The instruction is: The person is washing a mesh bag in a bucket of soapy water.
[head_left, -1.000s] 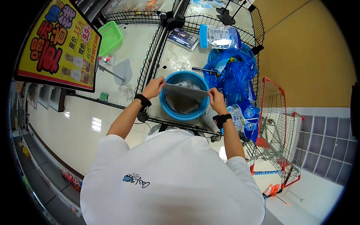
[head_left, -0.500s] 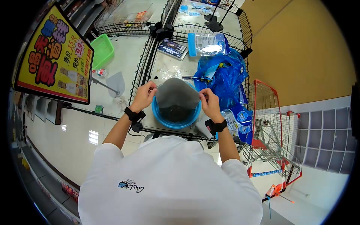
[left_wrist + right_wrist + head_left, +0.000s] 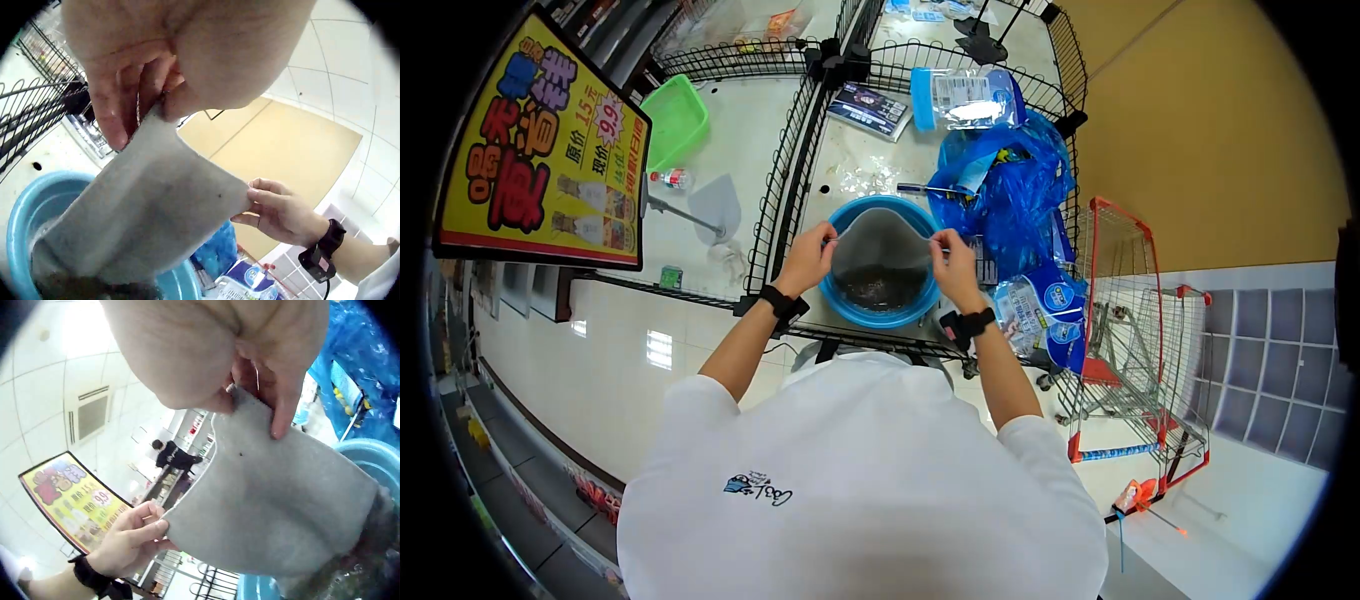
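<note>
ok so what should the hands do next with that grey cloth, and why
Perhaps lower the grey cloth further into the blue basin: its lower end sits in what looks like murky water, while the left hand and right hand pinch its upper corners clear of it.

Cloth (image 3: 882,243), grey, small dark spot; held by left and right upper corners, sagging between, lower end in murky water (image 3: 878,290). Basin (image 3: 885,319), blue, round, upright beneath.

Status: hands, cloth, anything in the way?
Left hand, right hand each pinching gray cloth by a corner. Cloth's lower end inside blue basin. Blue bag alongside, seemingly not blocking.
</note>
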Demonstrator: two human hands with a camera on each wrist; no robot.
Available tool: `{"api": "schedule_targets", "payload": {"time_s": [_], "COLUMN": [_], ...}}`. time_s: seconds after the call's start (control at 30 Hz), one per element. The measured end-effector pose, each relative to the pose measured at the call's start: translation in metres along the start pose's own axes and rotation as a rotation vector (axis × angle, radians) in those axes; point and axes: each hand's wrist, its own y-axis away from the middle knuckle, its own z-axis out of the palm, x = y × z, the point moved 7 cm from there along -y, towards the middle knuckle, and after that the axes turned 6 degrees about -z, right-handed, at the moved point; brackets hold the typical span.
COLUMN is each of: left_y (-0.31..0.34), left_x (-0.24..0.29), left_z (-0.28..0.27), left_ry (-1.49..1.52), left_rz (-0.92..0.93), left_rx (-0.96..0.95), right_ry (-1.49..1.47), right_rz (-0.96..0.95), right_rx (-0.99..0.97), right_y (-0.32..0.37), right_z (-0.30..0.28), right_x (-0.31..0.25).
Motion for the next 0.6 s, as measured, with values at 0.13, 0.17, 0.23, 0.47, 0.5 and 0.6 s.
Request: {"api": "schedule_targets", "payload": {"time_s": [0.13, 0.17, 0.23, 0.47, 0.5, 0.6], "left_y": [-0.002, -0.001, 0.001, 0.026, 0.027, 0.031], "left_x": [-0.032, -0.038, -0.036, -0.068, -0.075, -0.09], "left_z": [0.041, 0.052, 0.068, 0.148, 0.157, 0.168], "left_ry": [-0.118, -0.11, -0.117, -0.54, -0.605, -0.73], "left_rz": [-0.024, -0.054, -0.005, 0.14, 0.14, 0.068], "left_rx": [-0.074, -0.119, -0.195, -0.735, -0.78, -0.921], "right_ry": [0.0, -0.003, 0.223, 0.727, 0.731, 0.841], "right_rz": [0.046, 0.047, -0.095, -0.147, -0.055, -0.186], "right_rx": [-0.133, -0.135, -0.318, -0.814, -0.917, -0.938], "right_y": [0.006, 0.009, 0.013, 0.047, 0.051, 0.055], "right_z": [0.038, 0.046, 0.066, 0.123, 0.127, 0.128], "right_x": [0.032, 0.042, 0.047, 0.089, 0.098, 0.096]}}
